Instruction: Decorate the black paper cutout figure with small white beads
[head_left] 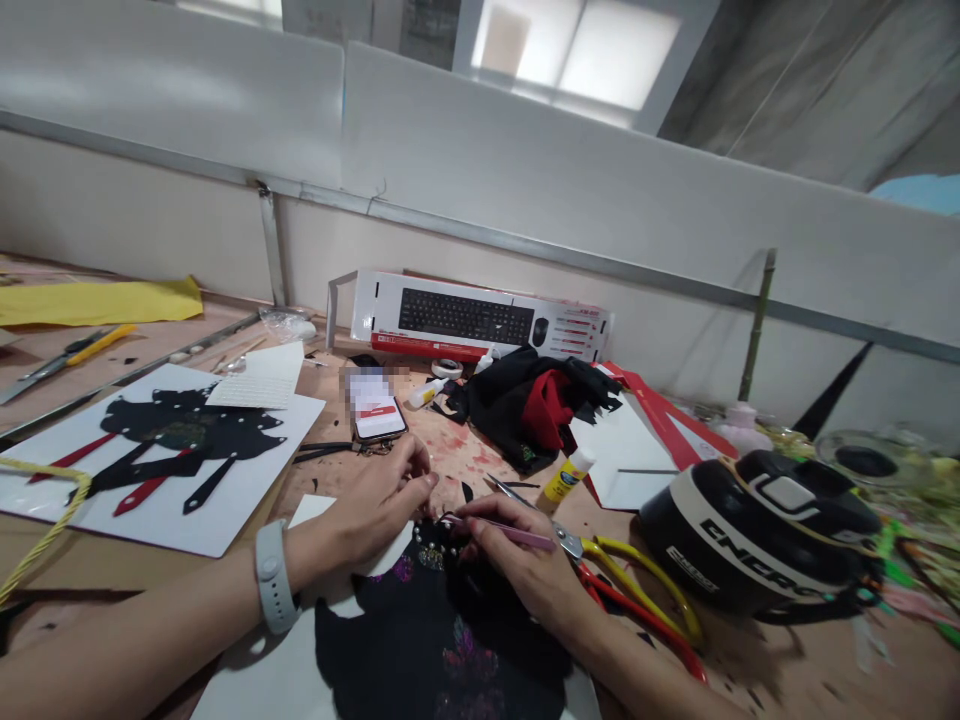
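A black fabric cutout [420, 640] with colourful shiny motifs and small white pearls near its top edge lies on white paper [262, 665] in front of me. Above that top edge is my left hand [390, 490], with thumb and fingers drawn together; anything pinched there is hidden. My right hand [510, 550] grips slim pink tweezers [525, 534], their tips pointing left at the pearl-studded edge. Just right of this hand lie scissors [637, 570] with yellow and red handles. A yellow glue stick [568, 477] stands behind it.
At the back stands a keyboard box [465, 318]. A phone [377, 405] and black and red cloth scraps [525, 400] lie before it. To the left, another black cutout [195, 425] rests on white card. A black jug [757, 535] stands right.
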